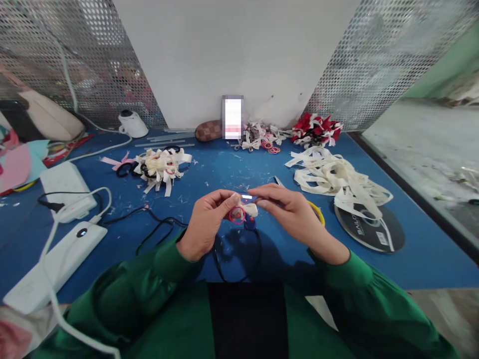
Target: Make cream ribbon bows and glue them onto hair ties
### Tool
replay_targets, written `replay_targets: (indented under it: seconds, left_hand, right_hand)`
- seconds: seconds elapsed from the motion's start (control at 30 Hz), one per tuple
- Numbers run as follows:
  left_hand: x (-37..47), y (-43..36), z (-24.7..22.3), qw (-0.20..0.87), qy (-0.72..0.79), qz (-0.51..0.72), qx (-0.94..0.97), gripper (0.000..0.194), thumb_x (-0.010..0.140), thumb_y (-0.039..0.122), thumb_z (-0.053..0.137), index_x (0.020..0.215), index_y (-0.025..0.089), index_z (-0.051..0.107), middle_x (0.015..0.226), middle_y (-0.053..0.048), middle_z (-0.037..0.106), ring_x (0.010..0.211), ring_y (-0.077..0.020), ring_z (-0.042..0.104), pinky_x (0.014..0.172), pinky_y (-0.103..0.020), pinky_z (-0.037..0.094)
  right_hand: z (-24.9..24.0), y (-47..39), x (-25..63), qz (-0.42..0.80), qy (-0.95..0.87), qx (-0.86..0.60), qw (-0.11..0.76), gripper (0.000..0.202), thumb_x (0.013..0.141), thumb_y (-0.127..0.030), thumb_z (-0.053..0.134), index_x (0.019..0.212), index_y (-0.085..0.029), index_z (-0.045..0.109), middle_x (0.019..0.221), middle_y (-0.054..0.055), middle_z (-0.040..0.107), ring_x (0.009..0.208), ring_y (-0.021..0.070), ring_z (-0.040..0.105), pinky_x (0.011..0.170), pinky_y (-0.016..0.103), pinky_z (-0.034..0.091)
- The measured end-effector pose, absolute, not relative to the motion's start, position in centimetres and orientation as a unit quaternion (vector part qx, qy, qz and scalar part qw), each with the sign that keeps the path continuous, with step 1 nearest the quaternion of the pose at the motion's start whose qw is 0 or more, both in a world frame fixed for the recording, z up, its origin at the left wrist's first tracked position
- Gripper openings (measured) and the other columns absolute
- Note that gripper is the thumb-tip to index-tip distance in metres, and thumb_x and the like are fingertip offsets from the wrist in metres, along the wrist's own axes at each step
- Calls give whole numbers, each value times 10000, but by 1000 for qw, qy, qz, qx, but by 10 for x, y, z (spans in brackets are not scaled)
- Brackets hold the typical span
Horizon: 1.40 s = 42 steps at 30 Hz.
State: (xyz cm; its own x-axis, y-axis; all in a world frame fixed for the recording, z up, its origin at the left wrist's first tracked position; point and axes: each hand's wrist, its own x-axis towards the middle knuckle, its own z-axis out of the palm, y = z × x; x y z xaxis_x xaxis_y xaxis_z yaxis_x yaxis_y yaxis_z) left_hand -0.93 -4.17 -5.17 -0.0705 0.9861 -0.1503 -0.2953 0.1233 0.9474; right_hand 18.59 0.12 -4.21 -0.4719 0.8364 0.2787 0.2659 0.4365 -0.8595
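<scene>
A small, soft-looking bow of cream ribbon (pixel 251 209) is held up in front of the person, above the bench, with a thin bright-pink elastic loop (pixel 244 218) beside it, apparently attached. The left hand (pixel 205 219) has its grip pinched on the ribbon's left end, thumb against fingers. The right hand (pixel 290 207) brings thumb and fingertips close at the other side; whether that grip pinches anything I cannot tell (the fingers hide the gap).

The bow should handle as very light and limp, not fragile but easily creased or twisted; the elastic will likely stretch and spring. The gathered middle looks the surest place to take hold, leaving the tails and loop free.

Just below the bow is a small blue device (pixel 250 222), with a black cord (pixel 260 252) looping nearby. Past the right hand, a yellow curved rim (pixel 317 212) shows in part. Farther right lies a loose heap of flat cream ribbon (pixel 340 174), partly over a round black reel with pale lettering (pixel 359 227).

To the left is a tangled pile of cream ribbon pieces (pixel 160 164); at the back of the blue bench (pixel 220 172) sit a red-and-white ribbon pile (pixel 316 129) and a brown checked pouch (pixel 207 131).
</scene>
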Motion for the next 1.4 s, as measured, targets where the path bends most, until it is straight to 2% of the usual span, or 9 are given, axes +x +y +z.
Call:
replay_targets:
  seconds: [0.2, 0.4, 0.63, 0.73, 0.83, 0.93, 1.03, 1.17, 1.4]
  left_hand:
    - [-9, -41, -54, 538, 477, 568, 400, 234, 870, 359, 727, 829, 160, 612, 613, 29, 633, 546, -81, 554, 580, -209, 461]
    - [-9, -41, -57, 555, 495, 540, 394, 284, 862, 417, 722, 832, 170, 584, 614, 21, 633, 552, -102, 575, 578, -230, 466]
    - [-11, -37, -60, 520, 513, 572, 374, 268, 855, 392, 734, 817, 173, 585, 574, 44, 604, 529, -91, 556, 592, -236, 489]
    - [-11, -36, -60, 504, 523, 574, 378, 264, 844, 382, 750, 817, 171, 595, 579, 37, 626, 537, -95, 586, 582, -228, 488]
    - [-10, -37, -59, 487, 530, 573, 391, 246, 857, 366, 741, 817, 170, 597, 578, 29, 647, 540, -97, 605, 570, -217, 481]
    - [-9, -38, -60, 463, 538, 571, 412, 237, 881, 368, 717, 827, 175, 592, 574, 27, 659, 542, -97, 615, 570, -209, 481]
    - [-8, -40, -61, 448, 546, 567, 424, 243, 878, 385, 720, 851, 180, 591, 587, 29, 667, 537, -98, 618, 566, -207, 482]
    - [-6, -41, -63, 459, 543, 560, 425, 259, 846, 405, 747, 861, 176, 628, 638, 24, 665, 553, -101, 611, 561, -213, 486]
    - [-7, -42, -64, 561, 516, 511, 397, 272, 779, 410, 801, 873, 161, 741, 749, -24, 713, 650, -122, 630, 589, -215, 488]
  right_hand:
    - [-41, 4, 153, 483, -711, -357, 366, 149, 854, -200, 650, 938, -201, 774, 887, 31, 741, 806, 162, 673, 728, 291, 511]
    - [-55, -2, 149, 560, -636, -353, 396, 115, 843, -284, 686, 777, -190, 680, 681, -9, 663, 633, 135, 591, 615, 274, 461]
    - [-58, 13, 168, 563, -556, -382, 477, 175, 870, -326, 657, 755, -203, 608, 599, -52, 482, 562, 109, 447, 625, 269, 433]
    - [-64, 29, 183, 450, -534, -480, 531, 235, 909, -376, 586, 735, -219, 563, 535, -78, 366, 493, 111, 368, 647, 307, 468]
    - [-66, 38, 193, 237, -631, -574, 464, 139, 849, -338, 642, 828, -202, 661, 798, 44, 626, 772, 201, 583, 782, 374, 493]
    - [-63, 29, 188, 318, -676, -501, 437, 308, 839, -367, 670, 1096, -199, 693, 1079, 104, 696, 988, 243, 646, 843, 384, 515]
    - [-59, 9, 171, 521, -646, -398, 391, 287, 838, -429, 691, 1005, -196, 712, 948, 62, 739, 886, 209, 679, 795, 343, 536]
    - [-60, -8, 155, 481, -650, -415, 417, 153, 830, -339, 721, 793, -194, 689, 738, 4, 683, 708, 148, 603, 694, 285, 489]
    - [-63, -4, 158, 487, -626, -437, 423, 155, 859, -297, 663, 753, -183, 671, 685, -10, 636, 656, 129, 553, 639, 267, 441]
